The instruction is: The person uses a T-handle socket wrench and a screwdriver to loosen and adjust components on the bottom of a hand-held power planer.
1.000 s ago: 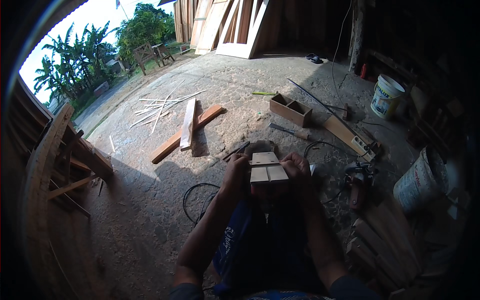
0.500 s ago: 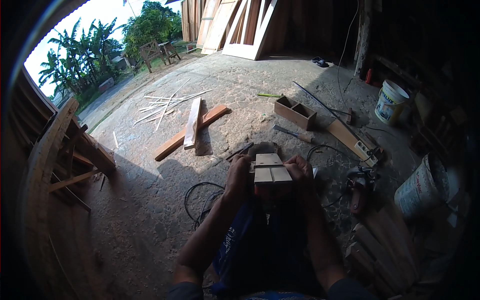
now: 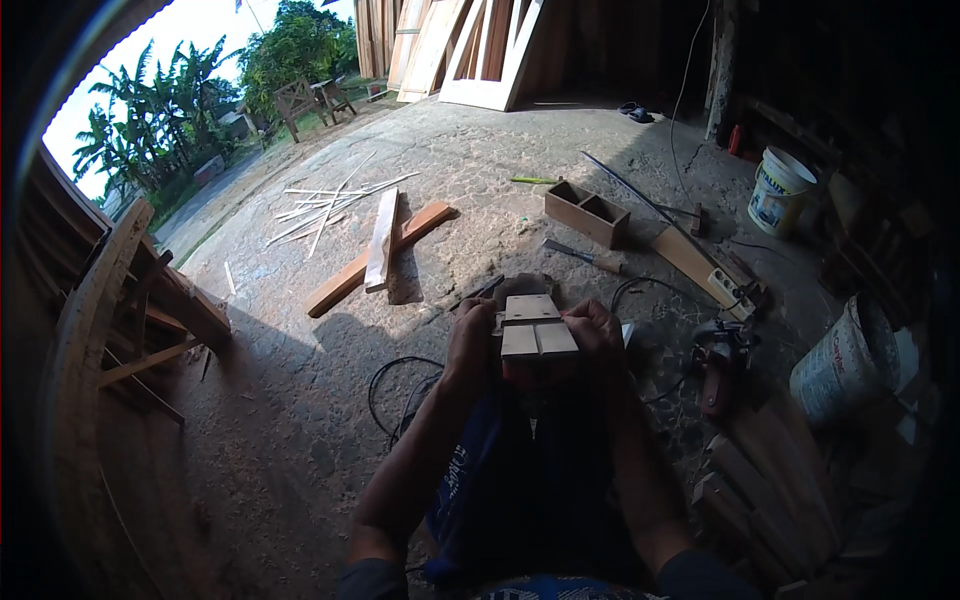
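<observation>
An electric planer (image 3: 534, 339) is held upside down in front of me, its flat pale two-part sole facing up. A groove runs along the nearer plate, and a dark gap separates the two plates. My left hand (image 3: 471, 342) is closed at its left side. Against the right side, my right hand (image 3: 596, 333) is closed too, fingers curled in. Shadow hides most of the planer's reddish body and the fingertips. Beyond it on the floor lies a chisel (image 3: 606, 264), near a two-compartment wooden box (image 3: 587, 214).
Two crossed boards (image 3: 381, 240) and thin wood strips (image 3: 325, 208) lie ahead left. A black cord (image 3: 372, 388) loops by my left arm. At right are a dark power tool (image 3: 717, 372), a white bucket (image 3: 780, 190), a tilted bucket (image 3: 838, 352) and stacked wood (image 3: 765, 470).
The whole view has shifted slightly, so the scene sits a little higher in the picture. Both hands keep their hold on the planer, with no clear movement of their own.
</observation>
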The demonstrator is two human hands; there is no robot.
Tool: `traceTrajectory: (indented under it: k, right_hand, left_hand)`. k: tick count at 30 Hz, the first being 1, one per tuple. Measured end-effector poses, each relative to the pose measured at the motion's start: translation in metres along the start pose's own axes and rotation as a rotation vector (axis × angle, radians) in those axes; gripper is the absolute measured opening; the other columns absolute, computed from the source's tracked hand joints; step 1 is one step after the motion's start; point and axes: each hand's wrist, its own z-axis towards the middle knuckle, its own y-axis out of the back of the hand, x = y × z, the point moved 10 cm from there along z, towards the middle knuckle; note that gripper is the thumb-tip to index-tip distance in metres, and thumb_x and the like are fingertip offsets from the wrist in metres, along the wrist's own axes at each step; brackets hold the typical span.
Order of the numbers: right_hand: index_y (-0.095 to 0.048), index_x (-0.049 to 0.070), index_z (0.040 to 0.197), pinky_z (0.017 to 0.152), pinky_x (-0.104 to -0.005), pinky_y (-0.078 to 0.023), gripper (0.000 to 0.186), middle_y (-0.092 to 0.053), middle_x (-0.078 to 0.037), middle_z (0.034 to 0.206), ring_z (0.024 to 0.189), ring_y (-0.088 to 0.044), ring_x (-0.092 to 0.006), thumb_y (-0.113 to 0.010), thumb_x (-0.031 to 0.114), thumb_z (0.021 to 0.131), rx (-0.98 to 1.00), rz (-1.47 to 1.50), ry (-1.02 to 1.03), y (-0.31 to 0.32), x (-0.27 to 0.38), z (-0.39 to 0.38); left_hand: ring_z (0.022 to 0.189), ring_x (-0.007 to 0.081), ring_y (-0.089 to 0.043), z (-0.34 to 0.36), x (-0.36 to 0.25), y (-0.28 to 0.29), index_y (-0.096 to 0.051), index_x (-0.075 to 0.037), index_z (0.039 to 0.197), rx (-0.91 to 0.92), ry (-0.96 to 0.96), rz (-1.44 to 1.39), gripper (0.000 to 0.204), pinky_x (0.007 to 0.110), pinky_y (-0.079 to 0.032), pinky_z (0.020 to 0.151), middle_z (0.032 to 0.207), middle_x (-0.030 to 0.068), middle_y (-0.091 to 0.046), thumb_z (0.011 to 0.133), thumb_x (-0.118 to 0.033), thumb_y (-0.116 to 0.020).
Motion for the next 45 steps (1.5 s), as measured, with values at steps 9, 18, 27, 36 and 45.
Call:
traceTrajectory:
  k: [9,18,27,36,45]
  right_hand:
    - [-0.061,0.004,0.084,0.069,-0.0263,-0.048,0.009,-0.061,-0.001,0.079,0.075,-0.055,-0.0066,-0.058,0.01,0.09,-0.023,-0.104,0.021,0.003,0.002,-0.001]
    - [-0.062,0.002,0.085,0.072,-0.0274,-0.049,0.011,-0.063,-0.003,0.083,0.077,-0.056,-0.0073,-0.057,0.01,0.09,-0.03,-0.074,0.015,0.006,-0.007,0.004]
    - [-0.062,0.002,0.079,0.074,-0.0316,-0.048,0.01,-0.059,-0.005,0.078,0.073,-0.058,-0.0149,-0.061,0.007,0.088,0.263,-0.302,0.101,-0.015,0.07,-0.058]
    - [-0.071,0.003,0.091,0.081,-0.0406,-0.05,0.013,-0.069,-0.011,0.089,0.085,-0.068,-0.0251,-0.068,0.016,0.093,0.532,-0.815,0.319,-0.055,0.118,-0.048]
    - [-0.062,0.002,0.099,0.078,-0.0516,-0.052,0.03,-0.07,-0.023,0.096,0.093,-0.069,-0.0426,-0.059,0.032,0.097,0.011,-1.236,-0.316,0.184,-0.112,-0.11]
  left_hand:
    - [0.097,0.0254,-0.067,0.0,0.006,-0.002,-0.057,0.0,0.112,-0.004,0.195,-0.215,0.028,0.039,-0.058,0.082,0.103,0.0173,-0.064,0.095,-0.022,-0.057]
    - [0.092,0.0274,-0.066,0.006,-0.005,0.008,-0.061,0.001,0.09,-0.038,-0.126,0.157,0.018,0.036,-0.054,0.078,0.1,0.0131,-0.063,0.088,-0.014,-0.072]
    - [0.129,0.0289,-0.044,-0.097,-0.065,-0.013,-0.048,0.0,0.113,0.069,-0.298,-0.17,0.042,0.041,-0.033,0.113,0.134,0.0203,-0.046,0.072,-0.006,-0.047]
    - [0.135,0.0287,-0.042,-0.112,-0.061,-0.001,-0.047,-0.005,0.119,-0.064,-0.364,-0.319,0.052,0.045,-0.034,0.116,0.138,0.0173,-0.045,0.067,0.003,-0.048]
    - [0.132,0.0312,-0.043,-0.11,-0.065,-0.006,-0.046,-0.006,0.12,-0.046,-0.412,-0.274,0.052,0.047,-0.031,0.115,0.135,0.0182,-0.047,0.068,-0.008,-0.053]
